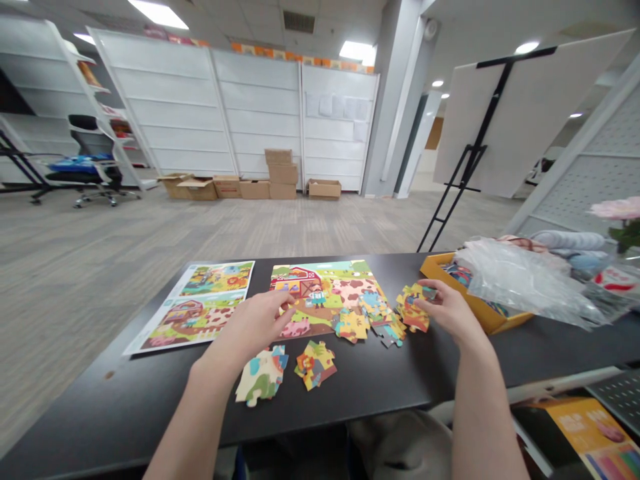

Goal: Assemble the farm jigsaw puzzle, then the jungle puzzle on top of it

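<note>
A farm-scene jigsaw puzzle (325, 287) with a red barn and a spotted cow lies on the black table. My left hand (263, 313) hovers over its left edge, fingers loosely bent and apart, with nothing visible in them. To the right, my right hand (447, 307) pinches at a puzzle piece (429, 292) at the edge of a small pile of colourful pieces (414, 308); its fingers partly hide it. More loose pieces (353, 325) overlap the puzzle's lower right corner. Two small clusters, a cream-and-green one (263, 375) and a yellow one (316, 365), lie nearer me.
A printed reference sheet (195, 303) with two pictures lies left of the puzzle. At the right stands a yellow box (500, 323) with plastic bags (525, 273) heaped on it. Beyond the table are an easel (467, 167) and cardboard boxes (283, 175).
</note>
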A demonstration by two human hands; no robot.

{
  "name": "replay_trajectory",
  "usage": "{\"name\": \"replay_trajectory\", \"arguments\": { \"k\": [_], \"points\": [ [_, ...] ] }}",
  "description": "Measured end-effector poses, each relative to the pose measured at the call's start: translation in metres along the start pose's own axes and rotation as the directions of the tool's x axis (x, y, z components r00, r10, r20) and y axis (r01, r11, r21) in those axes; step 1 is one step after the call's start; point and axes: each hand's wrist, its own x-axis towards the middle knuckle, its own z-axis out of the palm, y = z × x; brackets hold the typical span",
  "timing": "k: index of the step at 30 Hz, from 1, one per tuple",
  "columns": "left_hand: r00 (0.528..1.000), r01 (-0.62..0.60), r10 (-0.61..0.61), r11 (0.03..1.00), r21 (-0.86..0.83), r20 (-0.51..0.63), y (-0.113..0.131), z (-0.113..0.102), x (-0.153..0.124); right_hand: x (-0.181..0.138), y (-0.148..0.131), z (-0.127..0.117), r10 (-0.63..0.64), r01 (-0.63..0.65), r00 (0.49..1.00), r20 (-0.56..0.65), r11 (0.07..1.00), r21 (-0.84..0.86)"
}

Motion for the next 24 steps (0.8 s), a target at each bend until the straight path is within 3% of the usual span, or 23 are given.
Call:
{"name": "replay_trajectory", "arguments": {
  "k": [3,6,11,18,24],
  "points": [
    [1.000,-0.006,0.006,1.000,0.003,0.000,0.000,-0.001,-0.001,0.001,-0.005,0.000,0.041,-0.020,0.991,-0.126,0.986,0.165],
    [1.000,0.002,-0.002,1.000,0.006,-0.001,0.000,-0.003,-0.003,0.003,-0.003,0.001,0.117,-0.019,0.951,-0.287,0.946,0.322],
    [1.000,-0.005,0.005,1.000,0.008,0.011,0.000,-0.002,-0.002,0.016,0.007,0.013,0.121,-0.024,0.909,-0.398,0.970,0.241],
    [0.999,0.006,-0.007,1.000,0.021,0.039,0.002,0.002,0.002,0.035,0.003,0.034,0.113,-0.108,0.939,-0.324,0.994,0.031],
    [0.999,0.002,-0.002,1.000,-0.001,0.052,0.004,0.002,0.004,0.029,-0.002,0.031,0.133,-0.157,0.984,-0.122,0.965,-0.210]
  ]
}}
